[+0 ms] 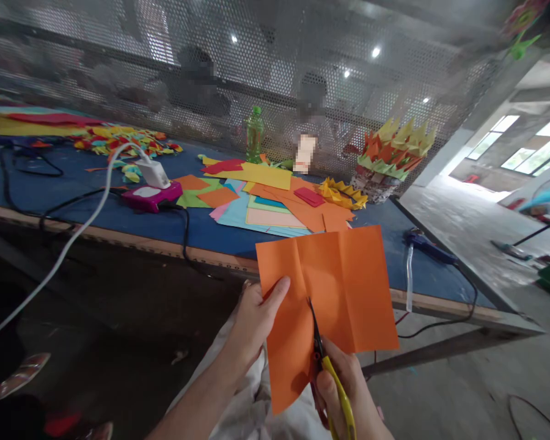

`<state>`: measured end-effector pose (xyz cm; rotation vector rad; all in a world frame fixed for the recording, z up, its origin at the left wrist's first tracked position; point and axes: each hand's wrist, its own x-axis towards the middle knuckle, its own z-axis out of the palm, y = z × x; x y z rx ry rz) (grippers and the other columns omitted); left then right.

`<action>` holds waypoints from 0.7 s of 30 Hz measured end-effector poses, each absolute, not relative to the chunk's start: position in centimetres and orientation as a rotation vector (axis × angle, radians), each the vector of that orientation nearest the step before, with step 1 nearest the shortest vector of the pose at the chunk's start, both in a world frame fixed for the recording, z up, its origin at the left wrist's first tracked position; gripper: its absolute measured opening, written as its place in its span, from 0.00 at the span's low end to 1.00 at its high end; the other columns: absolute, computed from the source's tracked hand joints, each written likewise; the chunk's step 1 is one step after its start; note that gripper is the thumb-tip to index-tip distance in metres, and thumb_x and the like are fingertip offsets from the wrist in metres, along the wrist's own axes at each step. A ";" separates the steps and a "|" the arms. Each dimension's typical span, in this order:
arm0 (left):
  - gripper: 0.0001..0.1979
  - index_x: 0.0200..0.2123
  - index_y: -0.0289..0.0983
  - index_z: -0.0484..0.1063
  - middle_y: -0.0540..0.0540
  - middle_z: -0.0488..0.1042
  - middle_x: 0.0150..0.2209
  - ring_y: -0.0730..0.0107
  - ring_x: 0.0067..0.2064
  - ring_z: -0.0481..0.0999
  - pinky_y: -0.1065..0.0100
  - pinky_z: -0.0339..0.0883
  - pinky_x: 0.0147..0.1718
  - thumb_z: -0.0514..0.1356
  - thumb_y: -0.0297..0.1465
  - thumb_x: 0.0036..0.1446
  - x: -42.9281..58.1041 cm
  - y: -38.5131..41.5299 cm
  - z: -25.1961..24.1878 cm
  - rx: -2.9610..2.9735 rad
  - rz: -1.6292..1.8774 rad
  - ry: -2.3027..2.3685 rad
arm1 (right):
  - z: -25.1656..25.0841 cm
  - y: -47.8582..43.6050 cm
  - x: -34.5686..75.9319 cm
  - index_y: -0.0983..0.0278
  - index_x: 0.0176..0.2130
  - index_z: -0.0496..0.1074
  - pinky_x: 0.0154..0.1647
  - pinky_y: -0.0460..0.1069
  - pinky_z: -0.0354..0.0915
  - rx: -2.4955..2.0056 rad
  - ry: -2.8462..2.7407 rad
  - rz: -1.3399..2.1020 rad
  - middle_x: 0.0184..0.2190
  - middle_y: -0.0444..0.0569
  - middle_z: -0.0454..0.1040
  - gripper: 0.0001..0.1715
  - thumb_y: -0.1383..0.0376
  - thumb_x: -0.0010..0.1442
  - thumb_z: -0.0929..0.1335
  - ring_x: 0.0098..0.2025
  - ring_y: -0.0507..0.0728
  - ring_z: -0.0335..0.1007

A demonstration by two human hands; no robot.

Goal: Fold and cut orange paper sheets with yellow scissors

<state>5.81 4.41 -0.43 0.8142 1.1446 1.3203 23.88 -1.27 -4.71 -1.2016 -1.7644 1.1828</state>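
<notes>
while the left hand (pixel 256 311) pinches the orange sheet (pixel 325 275) between its fingers, the right hand (pixel 355 382) curls its fingers round the yellow-handled scissors (pixel 343 394) | blades (pixel 316 333) along the sheet's left crease | sheet near the blue surface (pixel 201 237) | colored papers (pixel 270 217) beyond | glue gun (pixel 431 247) rightward

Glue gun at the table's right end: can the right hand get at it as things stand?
Probably not straight away: the right hand is occupied with the yellow-handled scissors, blades at the orange sheet. Past the sheet's right edge, the way to the glue gun looks free.
</notes>
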 end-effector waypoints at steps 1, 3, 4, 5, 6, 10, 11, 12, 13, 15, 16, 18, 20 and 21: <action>0.21 0.36 0.34 0.80 0.41 0.82 0.32 0.56 0.36 0.80 0.67 0.71 0.31 0.67 0.48 0.54 5.8 4.4 -0.4 0.817 1.318 1.150 | -4.6 -1.3 23.8 0.62 0.31 0.65 0.18 0.45 0.48 -1.189 -1.760 1.182 0.17 0.40 0.60 0.40 0.29 0.57 0.59 0.19 0.49 0.53; 0.21 0.34 0.33 0.80 0.41 0.82 0.31 0.57 0.34 0.80 0.67 0.71 0.30 0.67 0.48 0.54 5.7 4.4 -0.3 0.821 1.307 1.159 | -4.3 -1.3 23.8 0.62 0.32 0.65 0.19 0.46 0.53 -1.173 -1.755 1.179 0.17 0.40 0.61 0.40 0.28 0.56 0.59 0.19 0.49 0.54; 0.21 0.35 0.33 0.80 0.40 0.82 0.32 0.57 0.33 0.80 0.67 0.71 0.30 0.67 0.48 0.54 5.7 4.3 -0.2 0.825 1.299 1.162 | -4.2 -1.2 23.7 0.62 0.34 0.65 0.21 0.46 0.56 -1.170 -1.754 1.186 0.16 0.39 0.60 0.41 0.28 0.56 0.58 0.18 0.49 0.53; 0.22 0.36 0.33 0.80 0.40 0.82 0.33 0.57 0.33 0.80 0.67 0.71 0.30 0.67 0.48 0.54 5.7 4.3 -0.2 0.829 1.294 1.162 | -4.1 -1.2 23.7 0.62 0.35 0.66 0.22 0.47 0.58 -1.168 -1.755 1.199 0.16 0.38 0.60 0.42 0.28 0.56 0.58 0.19 0.49 0.53; 0.22 0.37 0.33 0.80 0.40 0.82 0.33 0.56 0.34 0.80 0.67 0.71 0.30 0.67 0.48 0.54 5.6 4.2 -0.1 0.832 1.292 1.159 | -4.0 -1.1 23.7 0.62 0.37 0.66 0.24 0.47 0.60 -1.167 -1.756 1.215 0.16 0.38 0.60 0.43 0.27 0.55 0.58 0.19 0.50 0.53; 0.21 0.35 0.33 0.79 0.40 0.83 0.35 0.57 0.33 0.80 0.67 0.71 0.30 0.67 0.48 0.54 5.6 4.1 0.0 0.839 1.282 1.152 | -3.7 -1.0 23.5 0.63 0.35 0.67 0.24 0.47 0.60 -1.184 -1.746 1.211 0.17 0.39 0.60 0.43 0.27 0.54 0.58 0.21 0.50 0.54; 0.21 0.34 0.34 0.79 0.40 0.83 0.35 0.58 0.32 0.80 0.68 0.71 0.29 0.67 0.48 0.55 5.6 4.1 0.1 0.841 1.283 1.156 | -3.6 -1.0 23.4 0.63 0.34 0.66 0.23 0.46 0.59 -1.192 -1.735 1.198 0.17 0.40 0.61 0.43 0.27 0.54 0.59 0.21 0.51 0.54; 0.21 0.33 0.34 0.79 0.40 0.83 0.36 0.59 0.32 0.79 0.68 0.71 0.29 0.67 0.48 0.55 5.6 4.1 0.2 0.843 1.286 1.163 | -3.6 -1.0 23.3 0.63 0.34 0.66 0.22 0.46 0.59 -1.197 -1.726 1.184 0.18 0.40 0.62 0.43 0.27 0.54 0.59 0.21 0.51 0.55; 0.20 0.33 0.34 0.79 0.40 0.83 0.37 0.60 0.32 0.79 0.68 0.70 0.29 0.67 0.48 0.55 5.6 4.1 0.2 0.842 1.291 1.169 | -3.6 -1.0 23.3 0.62 0.34 0.66 0.21 0.46 0.58 -1.202 -1.719 1.172 0.18 0.41 0.62 0.43 0.27 0.54 0.59 0.20 0.51 0.55; 0.20 0.34 0.34 0.79 0.40 0.83 0.37 0.59 0.33 0.80 0.68 0.71 0.29 0.67 0.48 0.54 5.6 4.0 0.2 0.834 1.299 1.175 | -3.5 -1.0 23.1 0.62 0.37 0.67 0.21 0.47 0.59 -1.209 -1.714 1.153 0.18 0.41 0.63 0.43 0.27 0.55 0.58 0.19 0.51 0.56; 0.21 0.34 0.34 0.79 0.40 0.83 0.36 0.58 0.33 0.80 0.68 0.71 0.29 0.67 0.48 0.54 5.6 4.0 0.2 0.829 1.301 1.174 | -3.5 -1.0 23.1 0.62 0.38 0.67 0.21 0.47 0.59 -1.211 -1.718 1.148 0.18 0.41 0.63 0.43 0.27 0.56 0.57 0.19 0.51 0.56; 0.21 0.35 0.34 0.80 0.41 0.83 0.33 0.55 0.34 0.81 0.67 0.71 0.29 0.68 0.49 0.53 5.6 4.0 0.2 0.820 1.285 1.164 | -3.6 -0.9 23.2 0.63 0.39 0.68 0.21 0.47 0.59 -1.205 -1.745 1.142 0.19 0.42 0.64 0.44 0.28 0.57 0.56 0.19 0.51 0.57; 0.21 0.34 0.34 0.80 0.41 0.83 0.32 0.55 0.33 0.81 0.67 0.71 0.27 0.68 0.49 0.52 5.5 4.0 0.2 0.804 1.254 1.144 | -3.8 -0.8 23.4 0.63 0.39 0.69 0.21 0.47 0.59 -1.191 -1.800 1.128 0.19 0.42 0.64 0.44 0.28 0.58 0.55 0.20 0.52 0.58; 0.22 0.34 0.34 0.80 0.41 0.83 0.32 0.56 0.32 0.81 0.67 0.71 0.27 0.68 0.49 0.51 5.4 4.1 0.2 0.792 1.241 1.134 | -4.1 -0.8 23.5 0.62 0.39 0.69 0.21 0.47 0.59 -1.185 -1.827 1.108 0.19 0.42 0.64 0.43 0.29 0.59 0.55 0.20 0.52 0.59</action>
